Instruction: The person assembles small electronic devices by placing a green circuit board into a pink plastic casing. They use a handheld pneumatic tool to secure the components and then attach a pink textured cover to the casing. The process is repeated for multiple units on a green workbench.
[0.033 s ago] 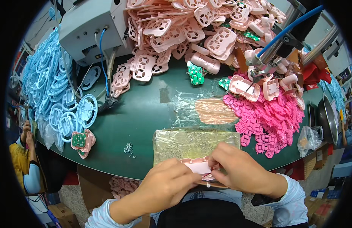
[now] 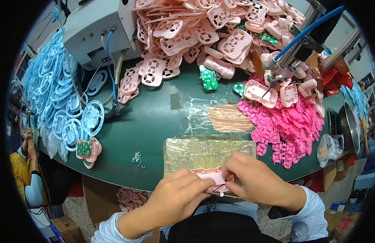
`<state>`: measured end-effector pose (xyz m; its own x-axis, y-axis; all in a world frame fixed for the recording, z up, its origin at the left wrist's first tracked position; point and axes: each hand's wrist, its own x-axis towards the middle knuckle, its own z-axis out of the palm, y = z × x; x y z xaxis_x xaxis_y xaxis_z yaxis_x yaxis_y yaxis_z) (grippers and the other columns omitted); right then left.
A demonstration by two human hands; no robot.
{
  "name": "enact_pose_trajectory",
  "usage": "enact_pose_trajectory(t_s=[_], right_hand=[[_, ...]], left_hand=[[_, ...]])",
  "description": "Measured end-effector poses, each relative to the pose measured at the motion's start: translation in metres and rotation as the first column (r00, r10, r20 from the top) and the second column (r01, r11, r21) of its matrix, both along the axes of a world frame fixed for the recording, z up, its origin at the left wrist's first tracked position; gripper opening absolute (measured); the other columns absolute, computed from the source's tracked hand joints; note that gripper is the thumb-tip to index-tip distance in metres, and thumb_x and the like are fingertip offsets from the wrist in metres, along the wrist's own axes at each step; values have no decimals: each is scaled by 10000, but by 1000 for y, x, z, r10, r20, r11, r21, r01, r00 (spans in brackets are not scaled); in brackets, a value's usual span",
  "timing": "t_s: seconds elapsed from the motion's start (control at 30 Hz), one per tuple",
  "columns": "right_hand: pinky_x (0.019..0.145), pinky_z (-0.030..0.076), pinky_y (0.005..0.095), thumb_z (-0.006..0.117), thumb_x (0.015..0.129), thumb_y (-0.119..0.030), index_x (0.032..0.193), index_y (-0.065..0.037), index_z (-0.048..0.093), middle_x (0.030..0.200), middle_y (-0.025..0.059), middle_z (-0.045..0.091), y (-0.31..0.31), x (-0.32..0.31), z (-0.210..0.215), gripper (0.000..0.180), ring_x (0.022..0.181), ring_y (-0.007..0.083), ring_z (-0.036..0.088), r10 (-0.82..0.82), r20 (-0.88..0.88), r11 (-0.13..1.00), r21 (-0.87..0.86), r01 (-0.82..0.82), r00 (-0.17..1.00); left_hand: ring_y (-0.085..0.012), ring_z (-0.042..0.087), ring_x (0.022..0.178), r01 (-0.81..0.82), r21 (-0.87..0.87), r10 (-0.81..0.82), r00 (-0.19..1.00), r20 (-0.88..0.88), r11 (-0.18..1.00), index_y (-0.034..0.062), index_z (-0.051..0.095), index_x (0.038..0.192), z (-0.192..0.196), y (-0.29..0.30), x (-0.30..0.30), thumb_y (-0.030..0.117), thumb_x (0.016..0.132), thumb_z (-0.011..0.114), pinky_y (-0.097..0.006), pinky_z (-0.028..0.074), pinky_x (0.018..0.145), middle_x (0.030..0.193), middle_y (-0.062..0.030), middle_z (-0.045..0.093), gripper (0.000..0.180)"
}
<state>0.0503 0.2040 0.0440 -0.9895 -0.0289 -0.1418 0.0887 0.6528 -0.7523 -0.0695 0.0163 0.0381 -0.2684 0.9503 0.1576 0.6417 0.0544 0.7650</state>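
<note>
A pale pink plastic shell (image 2: 209,171) lies tilted at the near edge of a box-like block (image 2: 207,152) wrapped in yellowish tape. My left hand (image 2: 177,194) is closed on the shell's left and near side, its index finger reaching over the inside. At the right end of the shell, my right hand (image 2: 254,178) is closed in a pinch, and its fingertips hide what they hold. A thin dark red wire (image 2: 220,186) shows between the two hands. Something small and white (image 2: 222,194) sits on the shell's near edge.
A heap of pink shells (image 2: 179,34) covers the back. Bright pink parts (image 2: 284,129) lie right, below a metal-armed fixture (image 2: 280,69). Blue parts (image 2: 53,85) pile left, near a grey machine (image 2: 98,36). Small screws (image 2: 137,158) and a shell with a green board (image 2: 86,150) lie near left.
My left index finger has shifted slightly up and right over the shell, and the shell's near edge has tipped up a little. My right hand has hardly moved.
</note>
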Motion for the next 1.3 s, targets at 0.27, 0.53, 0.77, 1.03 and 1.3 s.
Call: enact_pose_trajectory(t_s=[0.27, 0.53, 0.77, 1.03, 1.3], right_hand=[[736, 472, 352, 629, 756, -12, 1111, -63, 573, 1015, 110, 580, 17, 8, 9, 363, 909, 278, 577, 44, -223, 999, 33, -38, 974], [730, 496, 323, 703, 695, -103, 956, -82, 663, 1104, 73, 587, -3, 14, -15, 265, 905, 243, 576, 144, -408, 963, 268, -33, 902], [808, 503, 356, 702, 667, -87, 983, -100, 678, 1163, 98, 588, -5, 17, -21, 317, 981, 256, 582, 191, -415, 946, 321, -54, 890], [861, 489, 416, 609, 731, -146, 967, -84, 675, 1130, 102, 599, -6, 18, -14, 253, 994, 233, 587, 242, -412, 896, 443, -39, 878], [778, 517, 354, 631, 707, -107, 970, -71, 669, 1123, 117, 599, -8, 17, -18, 268, 967, 240, 598, 226, -419, 914, 404, -42, 879]], left_hand=[[-214, 566, 644, -218, -98, 228, 968, 108, 971, 36, 636, 950, -3, 7, 9, 37, 689, 741, -321, 453, 632, 756, -79, 609, 281], [-285, 551, 851, -307, -45, 300, 947, -112, 951, 21, 574, 999, 0, 6, 9, 32, 659, 767, -350, 460, 708, 949, -126, 556, 391], [-301, 562, 850, -350, -2, 349, 934, 72, 937, 13, 527, 1084, -18, -6, 17, 44, 680, 748, -383, 465, 734, 965, -131, 564, 461], [-279, 593, 822, -336, 10, 336, 940, -56, 942, 41, 597, 1042, -17, -6, 17, 56, 668, 772, -349, 482, 710, 956, -121, 599, 413], [-277, 605, 857, -271, 78, 280, 947, -160, 959, 77, 685, 1006, -27, -13, 18, 120, 670, 788, -342, 523, 700, 1030, -146, 593, 353]])
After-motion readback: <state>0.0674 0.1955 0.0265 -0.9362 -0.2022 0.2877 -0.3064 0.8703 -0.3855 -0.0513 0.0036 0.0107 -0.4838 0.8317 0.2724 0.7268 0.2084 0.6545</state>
